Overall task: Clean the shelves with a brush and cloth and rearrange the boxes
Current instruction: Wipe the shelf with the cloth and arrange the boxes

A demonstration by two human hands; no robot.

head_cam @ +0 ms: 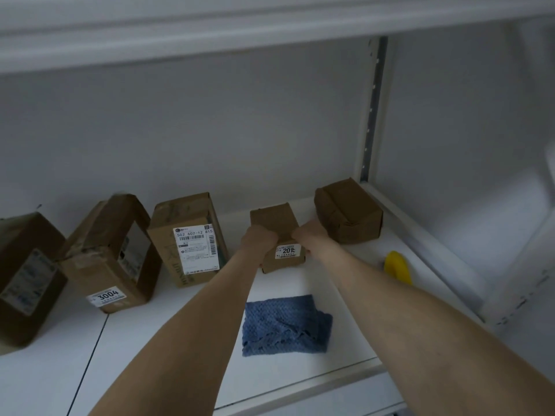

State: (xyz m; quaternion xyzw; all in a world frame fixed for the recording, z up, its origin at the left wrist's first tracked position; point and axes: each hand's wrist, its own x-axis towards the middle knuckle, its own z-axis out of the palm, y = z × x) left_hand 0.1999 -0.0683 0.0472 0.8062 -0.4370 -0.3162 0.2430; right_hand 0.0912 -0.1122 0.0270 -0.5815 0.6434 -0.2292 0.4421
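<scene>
A small brown box [274, 219] with a white label reading 201 stands on the white shelf [180, 325]. My left hand [258, 238] grips its left side and my right hand [309, 235] grips its right side. To its right, near the back corner, sits another small brown box [350, 210]. Left of it stand three larger cardboard boxes: one with a shipping label [187, 238], one marked 3004 [111, 253], and one at the left edge [27, 274]. A blue cloth [285, 324] lies crumpled on the shelf between my forearms. The yellow brush [398, 267] lies at the right, partly hidden behind my right arm.
The upper shelf's white front edge [210, 34] hangs overhead. A slotted metal upright [372, 115] runs down the back right corner. A raised white rail [426, 241] borders the shelf on the right. A dark seam [90, 355] crosses the shelf at the lower left.
</scene>
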